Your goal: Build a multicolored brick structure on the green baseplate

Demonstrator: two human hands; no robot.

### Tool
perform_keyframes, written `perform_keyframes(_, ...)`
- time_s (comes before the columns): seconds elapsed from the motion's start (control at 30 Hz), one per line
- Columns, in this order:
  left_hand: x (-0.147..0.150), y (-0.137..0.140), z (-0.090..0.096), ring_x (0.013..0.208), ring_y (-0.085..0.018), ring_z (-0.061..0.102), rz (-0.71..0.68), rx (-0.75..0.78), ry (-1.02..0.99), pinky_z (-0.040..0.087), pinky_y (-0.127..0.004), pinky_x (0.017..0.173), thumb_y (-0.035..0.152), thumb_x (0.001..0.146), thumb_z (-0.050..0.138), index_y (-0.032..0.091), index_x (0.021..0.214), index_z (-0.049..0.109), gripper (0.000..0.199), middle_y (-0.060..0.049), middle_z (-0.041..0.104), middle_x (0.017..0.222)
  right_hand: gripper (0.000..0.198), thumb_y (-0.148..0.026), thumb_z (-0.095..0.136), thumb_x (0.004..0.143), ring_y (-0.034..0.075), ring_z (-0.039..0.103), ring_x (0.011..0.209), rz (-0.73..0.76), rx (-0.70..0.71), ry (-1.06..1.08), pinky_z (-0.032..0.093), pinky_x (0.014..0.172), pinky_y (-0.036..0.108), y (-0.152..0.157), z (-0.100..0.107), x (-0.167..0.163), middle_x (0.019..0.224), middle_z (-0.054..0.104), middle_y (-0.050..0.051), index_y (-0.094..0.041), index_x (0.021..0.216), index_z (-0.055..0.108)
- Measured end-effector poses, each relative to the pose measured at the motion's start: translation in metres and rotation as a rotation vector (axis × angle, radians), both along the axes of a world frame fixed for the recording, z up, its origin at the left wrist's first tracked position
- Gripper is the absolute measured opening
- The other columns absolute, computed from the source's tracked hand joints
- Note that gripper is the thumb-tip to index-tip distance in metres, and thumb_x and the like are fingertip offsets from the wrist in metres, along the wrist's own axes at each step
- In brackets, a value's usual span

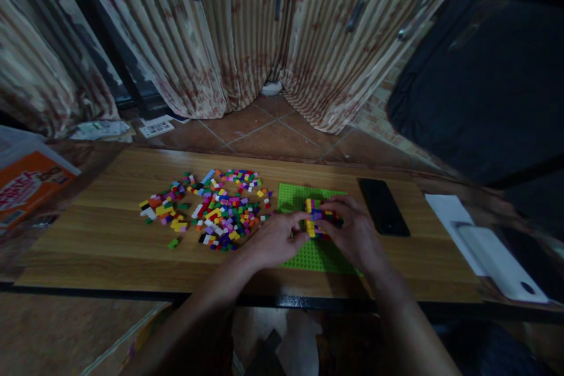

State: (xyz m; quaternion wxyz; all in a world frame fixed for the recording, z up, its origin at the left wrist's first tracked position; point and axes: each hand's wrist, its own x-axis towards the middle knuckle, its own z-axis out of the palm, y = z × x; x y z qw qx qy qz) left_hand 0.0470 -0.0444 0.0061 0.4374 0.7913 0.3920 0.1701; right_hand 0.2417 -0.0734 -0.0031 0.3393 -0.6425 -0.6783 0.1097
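Note:
A small structure of coloured toy bricks [312, 224], with yellow, blue and red parts, sits over the green studded baseplate [299, 259]. From the left, my left hand [282, 238] pinches its yellow edge between thumb and fingers. My right hand [352, 228] curls round the opposite side, its fingers over the top and the thumb near the blue part. Both hands partly cover the structure, so its far side and underside are hidden. Left of the baseplate spreads a loose pile of mixed bricks [227, 217].
A black phone [383, 207] lies right of the baseplate on the wooden table [97, 235]. White paper [449, 211] and a white flat case [500, 261] lie at the right end. An orange-labelled box [35, 182] stands at the left. Striped curtains [247, 29] hang beyond.

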Motion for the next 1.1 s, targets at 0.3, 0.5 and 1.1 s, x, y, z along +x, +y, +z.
perform_keyframes(0.3, 0.004, -0.003, 0.01, 0.067, -0.014, 0.062, -0.041, -0.016, 0.077, 0.046, -0.027, 0.07, 0.028, 0.087, 0.052, 0.022, 0.136, 0.052, 0.049, -0.002, 0.073, 0.086, 0.034, -0.045, 0.057, 0.085, 0.025, 0.058, 0.105, -0.106, -0.026, 0.097, 0.047, 0.093, 0.043, 0.002, -0.001, 0.004, 0.108, 0.061, 0.011, -0.018, 0.102, 0.068)
perform_keyframes(0.5, 0.004, -0.003, 0.01, 0.067, -0.014, 0.062, -0.028, 0.005, 0.097, 0.047, -0.027, 0.07, 0.027, 0.086, 0.052, 0.023, 0.133, 0.055, 0.047, -0.001, 0.072, 0.084, 0.053, -0.054, 0.058, 0.081, 0.029, 0.055, 0.111, -0.187, -0.068, 0.037, 0.043, 0.098, 0.048, 0.008, -0.014, -0.002, 0.117, 0.059, 0.015, -0.015, 0.116, 0.062)
perform_keyframes(1.1, -0.005, 0.003, -0.002, 0.065, -0.014, 0.062, 0.008, 0.068, 0.022, 0.048, -0.027, 0.067, 0.026, 0.086, 0.053, 0.022, 0.125, 0.061, 0.04, -0.001, 0.071, 0.08, 0.053, -0.047, 0.062, 0.076, 0.029, 0.06, 0.104, -0.15, -0.146, 0.152, 0.045, 0.094, 0.05, 0.016, -0.027, 0.002, 0.114, 0.063, 0.015, -0.016, 0.119, 0.061)
